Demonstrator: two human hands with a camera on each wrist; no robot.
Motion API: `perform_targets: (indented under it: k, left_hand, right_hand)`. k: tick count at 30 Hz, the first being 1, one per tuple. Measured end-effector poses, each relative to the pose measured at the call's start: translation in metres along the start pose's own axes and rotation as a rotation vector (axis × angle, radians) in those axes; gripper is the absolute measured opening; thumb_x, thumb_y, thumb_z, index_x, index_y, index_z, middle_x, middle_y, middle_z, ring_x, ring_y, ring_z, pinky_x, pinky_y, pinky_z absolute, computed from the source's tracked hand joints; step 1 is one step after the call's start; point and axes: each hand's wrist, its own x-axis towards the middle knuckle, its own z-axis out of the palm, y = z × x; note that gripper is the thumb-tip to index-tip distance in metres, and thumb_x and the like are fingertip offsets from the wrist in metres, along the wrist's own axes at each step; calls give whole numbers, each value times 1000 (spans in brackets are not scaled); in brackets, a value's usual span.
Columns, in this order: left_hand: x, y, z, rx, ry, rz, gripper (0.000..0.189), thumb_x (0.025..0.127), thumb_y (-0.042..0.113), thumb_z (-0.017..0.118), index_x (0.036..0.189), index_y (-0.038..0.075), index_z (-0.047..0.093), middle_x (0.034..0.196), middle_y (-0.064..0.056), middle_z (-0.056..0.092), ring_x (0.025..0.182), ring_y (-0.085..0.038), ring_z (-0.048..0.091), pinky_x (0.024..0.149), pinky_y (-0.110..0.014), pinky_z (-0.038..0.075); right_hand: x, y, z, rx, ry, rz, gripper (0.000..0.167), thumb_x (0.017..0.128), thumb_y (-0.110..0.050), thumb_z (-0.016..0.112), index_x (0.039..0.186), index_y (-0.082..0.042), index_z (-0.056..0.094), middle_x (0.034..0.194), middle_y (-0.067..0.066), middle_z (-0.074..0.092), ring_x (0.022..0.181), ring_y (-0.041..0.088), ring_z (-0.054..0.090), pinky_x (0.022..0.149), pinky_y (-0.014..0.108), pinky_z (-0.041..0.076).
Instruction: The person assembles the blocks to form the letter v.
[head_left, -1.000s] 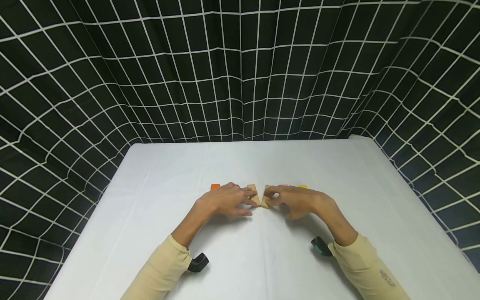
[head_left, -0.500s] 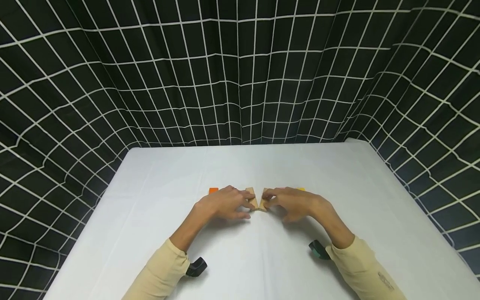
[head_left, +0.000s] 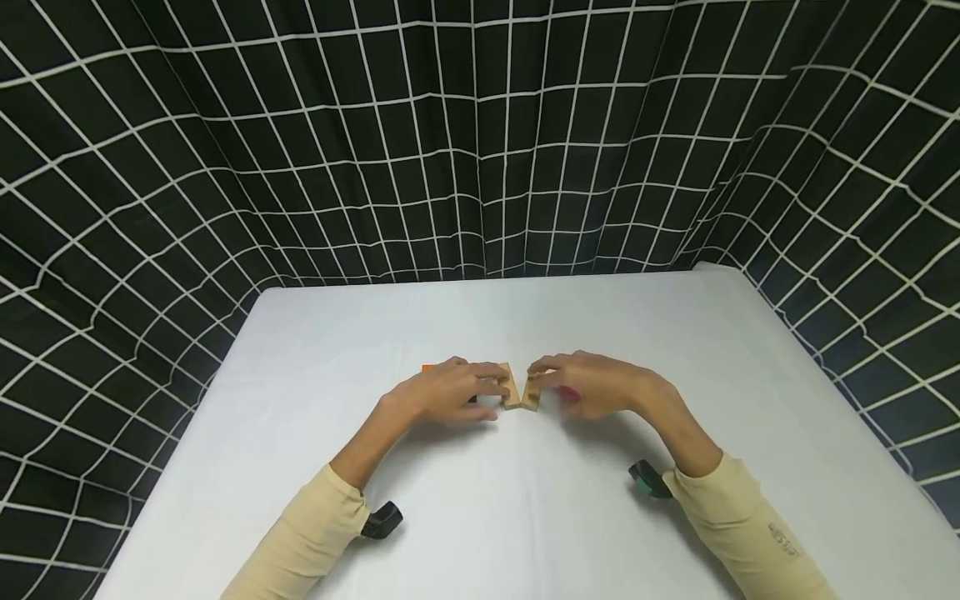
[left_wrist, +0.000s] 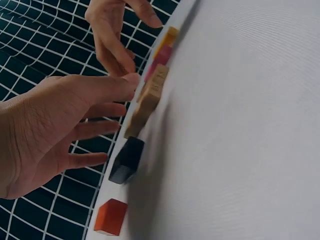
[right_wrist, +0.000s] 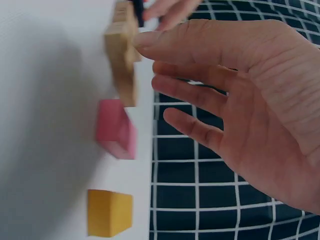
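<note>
The left hand (head_left: 450,390) and right hand (head_left: 600,385) have loosely spread fingers around the left wooden block (head_left: 513,393) and right wooden block (head_left: 531,400), which form a narrow V on the surface (head_left: 487,500); any nudge is probably best kept light and even from both sides, lest one block slide or tip. Whether fingertips actually touch the wood cannot be told, and in the head view the right hand hides the yellow block (right_wrist: 107,213) and most of the pink block (right_wrist: 115,127).
</note>
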Motion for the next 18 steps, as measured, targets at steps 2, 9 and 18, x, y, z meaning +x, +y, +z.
perform_targets:
  k: [2, 9, 18]
  left_hand:
    - [2, -1, 4, 3, 10, 20, 44, 105, 47, 58, 143, 25, 65, 160, -2, 53, 149, -16, 50, 115, -48, 48]
    - [4, 4, 8, -4, 11, 13, 42, 104, 43, 61, 140, 24, 68, 155, 1, 58, 144, -19, 55, 119, -48, 45]
    - [8, 7, 3, 15, 4, 15, 40, 103, 40, 64, 137, 20, 71, 149, 0, 63, 141, -18, 58, 125, -50, 38]
  right_hand:
    - [0, 0, 3, -7, -31, -3, 52, 85, -8, 82, 135, -18, 71, 150, 11, 60, 128, 34, 65, 107, 56, 53]
    - [-1, -2, 8, -37, -97, 33, 53, 84, -24, 87, 135, -23, 71, 155, 8, 56, 140, 32, 58, 117, 56, 45]
    - [2, -3, 5, 2, -90, 40, 52, 81, -22, 89, 130, -21, 72, 150, 9, 58, 123, 27, 66, 111, 56, 49]
